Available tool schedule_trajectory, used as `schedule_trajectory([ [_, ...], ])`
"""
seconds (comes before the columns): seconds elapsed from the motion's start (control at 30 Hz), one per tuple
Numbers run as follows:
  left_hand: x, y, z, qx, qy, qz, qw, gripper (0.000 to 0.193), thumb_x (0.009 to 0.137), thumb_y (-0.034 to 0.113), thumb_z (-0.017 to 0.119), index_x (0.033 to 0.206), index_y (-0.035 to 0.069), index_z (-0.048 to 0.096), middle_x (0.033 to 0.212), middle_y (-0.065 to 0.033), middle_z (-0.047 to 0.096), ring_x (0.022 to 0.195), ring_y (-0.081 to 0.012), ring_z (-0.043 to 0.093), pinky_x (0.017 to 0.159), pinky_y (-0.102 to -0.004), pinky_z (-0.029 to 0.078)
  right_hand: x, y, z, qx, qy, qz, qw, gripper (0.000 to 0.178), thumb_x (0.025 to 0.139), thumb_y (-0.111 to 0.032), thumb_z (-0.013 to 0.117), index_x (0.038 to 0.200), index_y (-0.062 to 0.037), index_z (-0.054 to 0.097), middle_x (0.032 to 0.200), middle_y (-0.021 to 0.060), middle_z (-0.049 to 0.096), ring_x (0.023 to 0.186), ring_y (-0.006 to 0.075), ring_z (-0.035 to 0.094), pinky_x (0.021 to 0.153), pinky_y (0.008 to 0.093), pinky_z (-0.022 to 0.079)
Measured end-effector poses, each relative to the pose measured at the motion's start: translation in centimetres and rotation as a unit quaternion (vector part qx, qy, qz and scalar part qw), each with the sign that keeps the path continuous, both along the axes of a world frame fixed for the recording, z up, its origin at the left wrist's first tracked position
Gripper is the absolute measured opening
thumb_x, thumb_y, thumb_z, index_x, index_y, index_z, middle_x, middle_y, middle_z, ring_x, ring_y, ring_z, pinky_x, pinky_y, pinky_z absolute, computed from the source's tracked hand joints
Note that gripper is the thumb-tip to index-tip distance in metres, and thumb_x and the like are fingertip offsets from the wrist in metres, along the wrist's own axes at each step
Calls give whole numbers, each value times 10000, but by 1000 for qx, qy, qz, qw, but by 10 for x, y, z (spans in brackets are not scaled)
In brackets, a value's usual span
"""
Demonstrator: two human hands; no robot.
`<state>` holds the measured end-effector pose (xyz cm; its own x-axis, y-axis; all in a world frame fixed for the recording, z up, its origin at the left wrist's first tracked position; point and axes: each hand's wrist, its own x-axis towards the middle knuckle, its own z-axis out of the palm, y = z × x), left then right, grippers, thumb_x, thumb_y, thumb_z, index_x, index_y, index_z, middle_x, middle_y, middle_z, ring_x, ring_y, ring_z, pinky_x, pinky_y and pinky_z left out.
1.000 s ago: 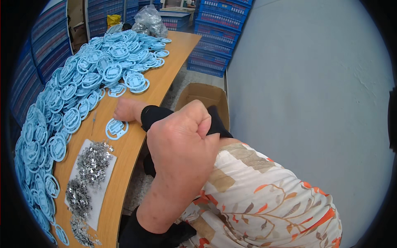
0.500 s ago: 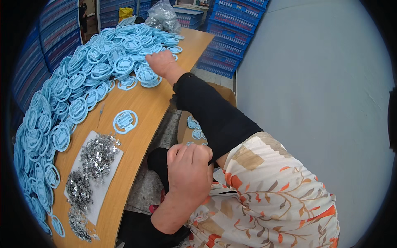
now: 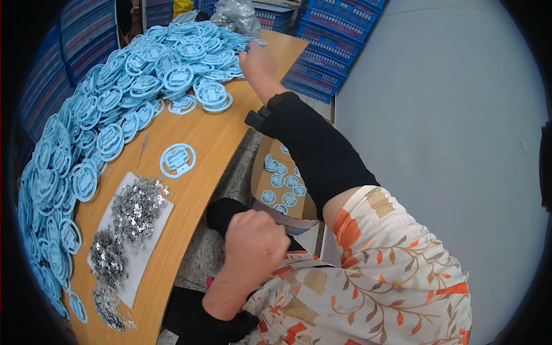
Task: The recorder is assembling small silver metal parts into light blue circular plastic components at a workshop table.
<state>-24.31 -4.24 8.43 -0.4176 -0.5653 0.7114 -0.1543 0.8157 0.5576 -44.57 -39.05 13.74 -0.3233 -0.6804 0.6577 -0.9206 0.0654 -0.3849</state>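
Light blue round plastic frames lie in a large heap [image 3: 144,86] along the far and left side of the wooden table. At the heap's right end, my right hand [image 3: 259,64] is stretched out beside the frames; its fingertips are mostly hidden, so I cannot see a hold. Curled into a fist, my left hand [image 3: 255,244] hovers over my lap, and whatever is inside it is hidden. One single blue frame [image 3: 177,161] lies apart on the table. Small silvery metal pieces [image 3: 138,210] are piled on a white sheet [image 3: 150,253] near it.
Below the table edge stands an open cardboard box [image 3: 261,185] holding several blue frames. Stacked blue crates [image 3: 328,52] rise behind the table's right end, more at the far left. A clear plastic bag [image 3: 238,17] sits at the table's far end. A grey surface [image 3: 437,126] fills the right.
My right hand has moved right and farther away along the heap. My left fist has shifted slightly and turned. More of the cardboard box shows.
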Motion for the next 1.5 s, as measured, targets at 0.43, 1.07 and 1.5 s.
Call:
schedule_trajectory([
  [0.43,105,5,-30,178,-39,190,965,452,771,-60,692,567,42,302,537,-76,337,460,-226,343,460,-362,255,68,35,-16,-18,-132,164,977,299,819,-272,613,1043,-90,688,808,140,710,805,327,683,723,426,538],
  [1.07,193,58,-70,189,-55,423,885,484,905,4,616,582,45,259,531,-52,271,479,-161,242,468,-353,179,138,72,-54,-128,289,373,872,98,717,-162,651,793,-136,596,673,24,594,646,234,632,525,388,488],
  [1.5,194,60,-81,165,-95,436,880,465,910,27,611,592,47,272,547,-62,273,490,-186,265,477,-366,196,190,106,-12,-177,250,550,777,129,713,-216,664,781,-129,596,705,25,593,700,222,628,596,368,476],
])
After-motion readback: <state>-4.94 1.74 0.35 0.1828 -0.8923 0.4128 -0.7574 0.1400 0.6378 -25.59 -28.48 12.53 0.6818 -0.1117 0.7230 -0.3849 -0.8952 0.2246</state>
